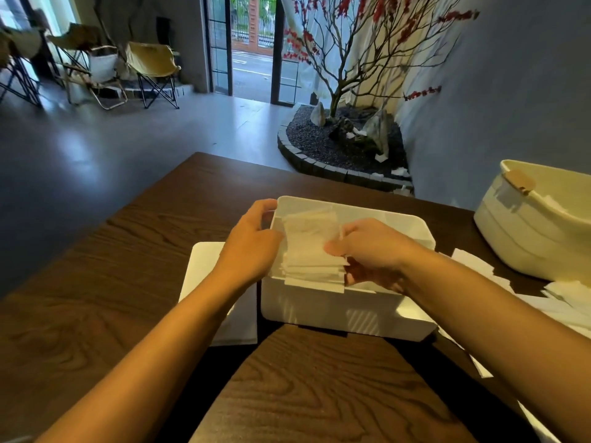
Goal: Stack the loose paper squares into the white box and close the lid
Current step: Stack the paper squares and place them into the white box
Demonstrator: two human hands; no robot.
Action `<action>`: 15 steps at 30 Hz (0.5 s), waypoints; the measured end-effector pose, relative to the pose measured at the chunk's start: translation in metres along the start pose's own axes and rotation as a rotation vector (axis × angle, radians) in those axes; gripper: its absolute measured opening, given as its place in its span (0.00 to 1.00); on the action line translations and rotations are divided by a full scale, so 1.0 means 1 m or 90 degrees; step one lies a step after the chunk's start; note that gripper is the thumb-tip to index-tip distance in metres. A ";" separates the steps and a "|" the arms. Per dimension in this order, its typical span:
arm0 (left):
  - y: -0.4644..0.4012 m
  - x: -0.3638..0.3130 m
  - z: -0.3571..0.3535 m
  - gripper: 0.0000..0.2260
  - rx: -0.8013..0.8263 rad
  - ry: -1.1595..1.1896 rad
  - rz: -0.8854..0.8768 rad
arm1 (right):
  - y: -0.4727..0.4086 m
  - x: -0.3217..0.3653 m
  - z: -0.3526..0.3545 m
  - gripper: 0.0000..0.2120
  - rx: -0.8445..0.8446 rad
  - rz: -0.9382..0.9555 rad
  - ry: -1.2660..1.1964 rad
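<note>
The white box (335, 310) stands open on the dark wooden desk (96, 266), close to the near edge and a little right of the middle. A stack of paper squares (311, 251) sits inside it, leaning against the left wall, with its lowest sheets poking over the near rim. The left hand (252, 238) rests against the box's left wall, its fingers curled over the far left corner of the rim, so it grips the box. The right hand (367, 247) reaches in from the right; its thumb lies on top of the stack and its fingers curl beneath the right edge of the sheets, pinching the paper squares. A flat white lid (204, 266) lies on the desk just beside the box's left side, partly hidden under the left forearm. Towards the right edge of the desk, loose paper sheets (563, 298) lie scattered, near the box but apart from it. Behind them, at the far right corner, stands a cream basket (527, 231) with a tan tag on its rim and more paper inside.
</note>
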State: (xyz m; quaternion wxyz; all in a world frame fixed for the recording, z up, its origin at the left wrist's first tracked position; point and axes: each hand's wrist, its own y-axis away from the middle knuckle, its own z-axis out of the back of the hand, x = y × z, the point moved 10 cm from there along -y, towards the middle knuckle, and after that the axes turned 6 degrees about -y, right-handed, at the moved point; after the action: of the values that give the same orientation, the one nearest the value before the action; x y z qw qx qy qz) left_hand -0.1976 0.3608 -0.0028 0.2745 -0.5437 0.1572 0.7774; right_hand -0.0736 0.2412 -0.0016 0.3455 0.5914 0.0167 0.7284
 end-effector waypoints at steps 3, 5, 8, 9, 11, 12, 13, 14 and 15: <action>0.001 0.005 -0.002 0.19 -0.004 0.020 0.009 | -0.007 -0.011 -0.008 0.05 0.013 -0.045 0.124; 0.002 0.009 -0.003 0.20 -0.009 0.017 0.020 | -0.010 -0.018 -0.011 0.02 0.020 -0.077 0.156; 0.004 0.010 -0.004 0.20 -0.010 0.018 0.028 | -0.014 -0.026 -0.016 0.05 0.037 -0.116 0.129; 0.004 0.010 -0.004 0.20 -0.009 0.018 0.026 | -0.015 -0.029 -0.018 0.06 0.043 -0.128 0.088; 0.005 0.008 -0.003 0.20 -0.009 0.017 0.025 | -0.016 -0.031 -0.020 0.07 0.051 -0.130 0.081; 0.005 0.008 -0.003 0.20 -0.009 0.017 0.026 | -0.016 -0.031 -0.018 0.07 0.042 -0.127 0.115; 0.006 0.007 -0.002 0.20 -0.010 0.017 0.025 | -0.016 -0.031 -0.016 0.08 0.028 -0.128 0.147; 0.006 0.007 -0.002 0.19 -0.010 0.014 0.026 | -0.015 -0.031 -0.014 0.08 0.019 -0.133 0.176; 0.007 0.008 -0.002 0.19 -0.010 0.011 0.028 | -0.015 -0.032 -0.013 0.08 0.016 -0.141 0.197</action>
State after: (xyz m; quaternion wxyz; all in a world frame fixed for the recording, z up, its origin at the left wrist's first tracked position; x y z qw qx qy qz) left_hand -0.2022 0.3563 -0.0115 0.2512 -0.5493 0.1654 0.7796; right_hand -0.0756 0.2405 -0.0392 0.4095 0.4710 0.1434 0.7681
